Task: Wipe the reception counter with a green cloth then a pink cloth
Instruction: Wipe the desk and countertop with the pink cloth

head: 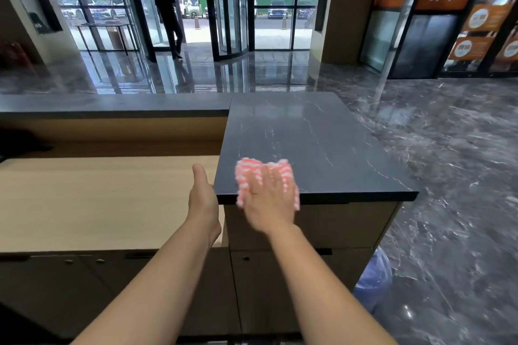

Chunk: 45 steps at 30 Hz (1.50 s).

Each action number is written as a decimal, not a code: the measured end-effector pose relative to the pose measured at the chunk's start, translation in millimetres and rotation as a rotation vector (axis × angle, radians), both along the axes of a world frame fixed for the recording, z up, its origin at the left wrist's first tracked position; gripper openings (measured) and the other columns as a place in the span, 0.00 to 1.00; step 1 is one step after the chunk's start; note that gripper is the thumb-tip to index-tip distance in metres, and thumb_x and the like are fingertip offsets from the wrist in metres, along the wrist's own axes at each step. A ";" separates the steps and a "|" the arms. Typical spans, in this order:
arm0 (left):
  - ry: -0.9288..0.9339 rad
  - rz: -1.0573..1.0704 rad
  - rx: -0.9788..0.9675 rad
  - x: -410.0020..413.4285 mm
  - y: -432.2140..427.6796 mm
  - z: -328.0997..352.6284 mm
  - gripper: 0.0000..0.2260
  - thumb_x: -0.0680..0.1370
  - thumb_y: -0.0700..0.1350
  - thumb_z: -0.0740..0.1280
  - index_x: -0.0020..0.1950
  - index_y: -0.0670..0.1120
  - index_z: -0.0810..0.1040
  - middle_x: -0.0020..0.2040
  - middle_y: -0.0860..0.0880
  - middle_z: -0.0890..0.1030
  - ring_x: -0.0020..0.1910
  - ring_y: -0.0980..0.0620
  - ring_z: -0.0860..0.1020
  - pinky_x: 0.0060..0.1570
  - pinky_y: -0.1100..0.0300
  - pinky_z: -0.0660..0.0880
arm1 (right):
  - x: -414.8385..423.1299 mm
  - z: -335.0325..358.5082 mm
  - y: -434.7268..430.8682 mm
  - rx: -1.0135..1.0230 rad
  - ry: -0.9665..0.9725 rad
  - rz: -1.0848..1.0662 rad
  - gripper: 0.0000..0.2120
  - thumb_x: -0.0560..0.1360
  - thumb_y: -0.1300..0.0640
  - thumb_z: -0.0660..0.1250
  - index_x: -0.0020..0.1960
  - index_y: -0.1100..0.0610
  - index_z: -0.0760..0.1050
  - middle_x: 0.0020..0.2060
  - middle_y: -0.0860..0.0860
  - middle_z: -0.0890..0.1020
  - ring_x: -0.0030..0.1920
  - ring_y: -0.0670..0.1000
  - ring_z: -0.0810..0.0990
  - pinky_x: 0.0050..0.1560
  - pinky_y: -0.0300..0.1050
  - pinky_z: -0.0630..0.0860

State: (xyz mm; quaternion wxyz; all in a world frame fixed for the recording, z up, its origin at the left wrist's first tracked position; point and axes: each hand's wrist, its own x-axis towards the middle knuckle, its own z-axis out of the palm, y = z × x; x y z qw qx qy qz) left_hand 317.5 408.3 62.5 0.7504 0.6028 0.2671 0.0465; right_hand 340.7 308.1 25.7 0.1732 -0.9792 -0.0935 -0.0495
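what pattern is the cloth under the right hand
The soft pink cloth has pink and white stripes; the head view shows it best.

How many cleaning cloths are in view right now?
1: a pink striped cloth, pressed under the right hand near the front edge of the dark counter. No green cloth shows; one may be out of frame.

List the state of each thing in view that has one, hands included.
counter: dark stone top, glossy.
pink cloth: bunched, on the counter's near edge, partly overhanging.
right hand: flat, pressing the pink cloth.
left hand: against the counter's near left corner, thumb up, fingers hidden.
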 end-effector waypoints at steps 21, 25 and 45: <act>0.024 0.007 0.217 -2.9 -17.0 2.1 0.29 0.82 0.62 0.44 0.73 0.45 0.66 0.70 0.45 0.70 0.64 0.46 0.70 0.53 0.56 0.62 | 14.2 -4.7 -165.2 0.064 -0.052 -0.044 0.22 0.74 0.52 0.71 0.68 0.43 0.74 0.72 0.44 0.68 0.74 0.46 0.64 0.74 0.47 0.56; 0.056 -0.012 0.218 -4.7 -7.4 1.1 0.31 0.81 0.64 0.44 0.75 0.46 0.63 0.73 0.47 0.68 0.71 0.46 0.66 0.66 0.51 0.62 | 9.9 -4.2 -155.7 0.010 -0.039 -0.135 0.22 0.77 0.48 0.67 0.70 0.41 0.70 0.75 0.42 0.64 0.76 0.46 0.58 0.74 0.44 0.49; -0.156 -0.037 0.454 10.8 70.3 -15.8 0.26 0.82 0.62 0.44 0.54 0.52 0.79 0.50 0.57 0.76 0.53 0.55 0.72 0.50 0.60 0.66 | 10.3 -3.2 88.8 -0.122 -0.119 0.096 0.21 0.80 0.46 0.59 0.71 0.51 0.69 0.72 0.52 0.66 0.74 0.55 0.61 0.74 0.54 0.55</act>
